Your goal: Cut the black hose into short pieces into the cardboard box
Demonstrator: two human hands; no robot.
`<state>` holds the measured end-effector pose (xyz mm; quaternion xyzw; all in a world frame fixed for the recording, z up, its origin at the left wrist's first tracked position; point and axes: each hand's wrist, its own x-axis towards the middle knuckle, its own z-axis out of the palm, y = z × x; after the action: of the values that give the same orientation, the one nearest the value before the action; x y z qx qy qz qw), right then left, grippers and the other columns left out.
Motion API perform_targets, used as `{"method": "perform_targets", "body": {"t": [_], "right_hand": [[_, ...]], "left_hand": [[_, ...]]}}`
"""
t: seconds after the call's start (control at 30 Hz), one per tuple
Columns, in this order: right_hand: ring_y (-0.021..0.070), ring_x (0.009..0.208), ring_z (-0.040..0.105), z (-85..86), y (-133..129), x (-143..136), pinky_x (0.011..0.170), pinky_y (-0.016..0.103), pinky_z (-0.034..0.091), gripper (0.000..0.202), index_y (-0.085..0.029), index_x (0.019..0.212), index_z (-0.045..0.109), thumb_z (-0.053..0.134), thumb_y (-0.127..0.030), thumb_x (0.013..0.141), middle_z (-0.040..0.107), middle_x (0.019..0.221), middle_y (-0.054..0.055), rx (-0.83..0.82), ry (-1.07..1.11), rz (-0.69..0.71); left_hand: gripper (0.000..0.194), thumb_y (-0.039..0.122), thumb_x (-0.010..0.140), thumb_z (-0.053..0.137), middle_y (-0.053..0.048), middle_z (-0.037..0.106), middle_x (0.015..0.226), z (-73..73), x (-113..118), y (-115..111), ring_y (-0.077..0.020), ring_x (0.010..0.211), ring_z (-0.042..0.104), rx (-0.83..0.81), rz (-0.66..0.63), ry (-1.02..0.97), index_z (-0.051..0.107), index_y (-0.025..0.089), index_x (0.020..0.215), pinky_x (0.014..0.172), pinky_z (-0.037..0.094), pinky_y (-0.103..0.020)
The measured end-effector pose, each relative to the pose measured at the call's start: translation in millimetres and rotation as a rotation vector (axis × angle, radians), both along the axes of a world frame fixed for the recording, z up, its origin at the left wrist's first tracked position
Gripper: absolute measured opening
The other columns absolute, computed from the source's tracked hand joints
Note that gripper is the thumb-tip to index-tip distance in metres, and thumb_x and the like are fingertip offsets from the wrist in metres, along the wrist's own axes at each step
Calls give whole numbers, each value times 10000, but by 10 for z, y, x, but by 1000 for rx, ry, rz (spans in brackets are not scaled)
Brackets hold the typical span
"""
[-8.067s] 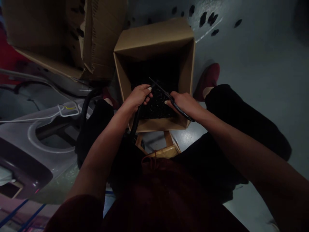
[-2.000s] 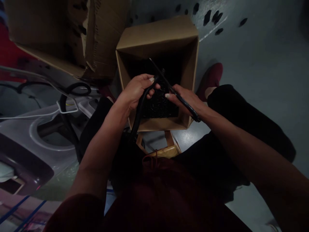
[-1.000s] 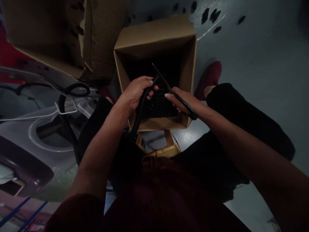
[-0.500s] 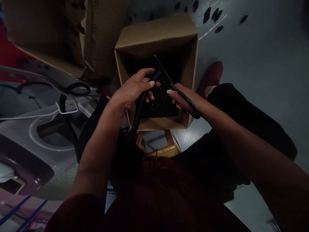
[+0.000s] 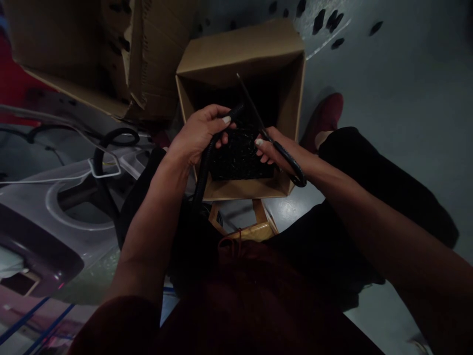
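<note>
My left hand (image 5: 207, 129) grips a black ribbed tube (image 5: 204, 170) near its end, which points up and right past the thumb. The tube runs down from the hand toward my lap. In my right hand (image 5: 276, 148) is a pair of scissors (image 5: 254, 104) with black handles, blades pointing up and left, apart from the tube. Both hands are over an upright cardboard box (image 5: 244, 47). Many small black pieces (image 5: 240, 158) lie inside the box.
A larger torn cardboard box (image 5: 158, 54) stands at the upper left. Left of my leg is a grey plastic piece (image 5: 81, 192) with a round opening and a looped black tube (image 5: 99, 162). A wooden stool (image 5: 259, 212) is below the box. Dark scraps (image 5: 334, 22) lie on the floor.
My left hand has shifted slightly left with the tube, away from the scissors. The scissors' tip has risen a little while my right hand has hardly moved.
</note>
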<state>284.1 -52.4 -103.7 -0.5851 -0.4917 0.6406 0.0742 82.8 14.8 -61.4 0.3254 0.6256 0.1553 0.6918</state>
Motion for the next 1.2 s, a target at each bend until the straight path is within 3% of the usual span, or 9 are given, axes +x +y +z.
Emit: {"method": "perform_targets", "body": {"t": [0.47, 0.77, 1.0, 1.2], "right_hand": [[269, 895, 642, 143, -13, -27, 799, 404, 486, 494, -197, 1190, 507, 461, -597, 903, 655, 1017, 106, 25, -60, 140], [280, 887, 634, 199, -10, -32, 766, 382, 475, 516, -192, 1206, 502, 451, -606, 903, 655, 1012, 115, 34, -99, 185], [309, 959, 608, 132, -10, -22, 799, 428, 474, 561, -209, 1223, 508, 534, -615, 836, 637, 1101, 124, 158, -147, 153], [273, 904, 615, 187, 8, -34, 766, 373, 457, 461, -203, 1162, 554, 490, -555, 871, 666, 1020, 92, 163, -188, 134]], "left_hand": [[85, 163, 847, 653, 7, 666, 720, 42, 13, 25, -17, 452, 521, -57, 68, -12, 577, 132, 870, 441, 393, -143], [36, 130, 867, 603, -6, 657, 686, 32, 49, -7, -20, 446, 512, -77, -16, -33, 578, 114, 846, 416, 363, -126], [58, 92, 838, 609, -6, 659, 707, 54, 59, -16, -22, 446, 519, -78, -30, -40, 579, 119, 880, 418, 370, -133], [42, 123, 846, 611, -12, 667, 736, 49, 40, -16, -21, 458, 521, -88, -30, -56, 585, 120, 879, 416, 369, -124]]}}
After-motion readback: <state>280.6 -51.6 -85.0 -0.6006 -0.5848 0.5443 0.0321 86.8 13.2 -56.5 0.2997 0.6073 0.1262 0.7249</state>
